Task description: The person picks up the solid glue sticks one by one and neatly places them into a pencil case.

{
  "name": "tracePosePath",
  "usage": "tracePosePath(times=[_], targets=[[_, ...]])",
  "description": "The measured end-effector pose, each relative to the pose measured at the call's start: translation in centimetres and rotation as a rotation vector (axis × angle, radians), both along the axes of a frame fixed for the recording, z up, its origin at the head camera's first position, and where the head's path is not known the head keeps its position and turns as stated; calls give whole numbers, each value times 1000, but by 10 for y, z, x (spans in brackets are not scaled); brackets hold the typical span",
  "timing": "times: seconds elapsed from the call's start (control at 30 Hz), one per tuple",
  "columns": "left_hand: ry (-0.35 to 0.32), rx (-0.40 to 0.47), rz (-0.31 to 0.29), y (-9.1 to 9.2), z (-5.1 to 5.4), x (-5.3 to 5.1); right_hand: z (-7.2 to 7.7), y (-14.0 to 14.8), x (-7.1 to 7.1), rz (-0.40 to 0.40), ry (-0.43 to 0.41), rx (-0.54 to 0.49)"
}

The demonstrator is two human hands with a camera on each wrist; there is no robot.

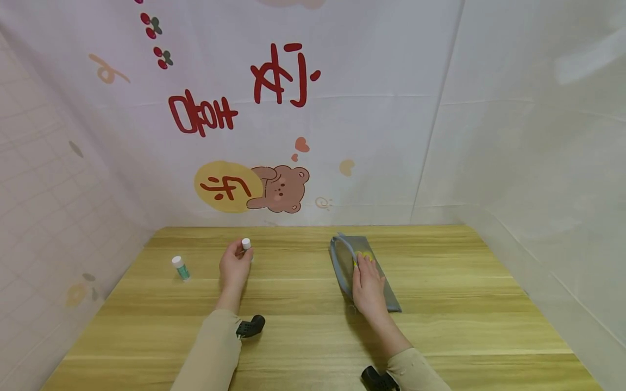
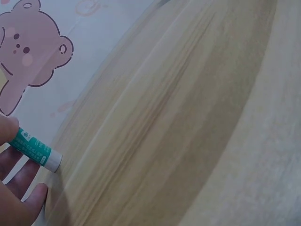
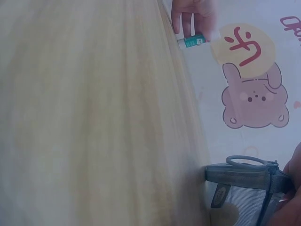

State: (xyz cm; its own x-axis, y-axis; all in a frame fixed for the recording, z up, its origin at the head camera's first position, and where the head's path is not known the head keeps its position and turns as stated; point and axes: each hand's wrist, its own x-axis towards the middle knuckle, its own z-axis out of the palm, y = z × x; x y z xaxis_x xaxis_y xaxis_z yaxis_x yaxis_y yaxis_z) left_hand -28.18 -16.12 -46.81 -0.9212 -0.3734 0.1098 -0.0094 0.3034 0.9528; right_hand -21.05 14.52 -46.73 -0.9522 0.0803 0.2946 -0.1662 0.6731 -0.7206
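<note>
A glue stick with a green label and white cap is upright or nearly so over the far left part of the table, pinched by the fingers of my left hand. My right hand rests with fairly straight fingers on a grey mesh pouch, which has a loop strap and a yellow patch. At the right edge of the right wrist view, fingers touch the pouch; the rest of that hand is out of frame.
A second glue stick with a white cap stands on the wooden table, left of my left hand. Behind the table hangs a white printed cloth with a bear picture; pale cloth also borders the left and right sides.
</note>
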Motion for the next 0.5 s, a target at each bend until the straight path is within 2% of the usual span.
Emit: tracePosePath(times=[0.27,0.5], targets=[[-19,-34,-2,-1,-2,0,-1,0,0,-3,4,-1],[-19,-22,-15,1,-1,2,-1,0,-1,-6,10,-2]])
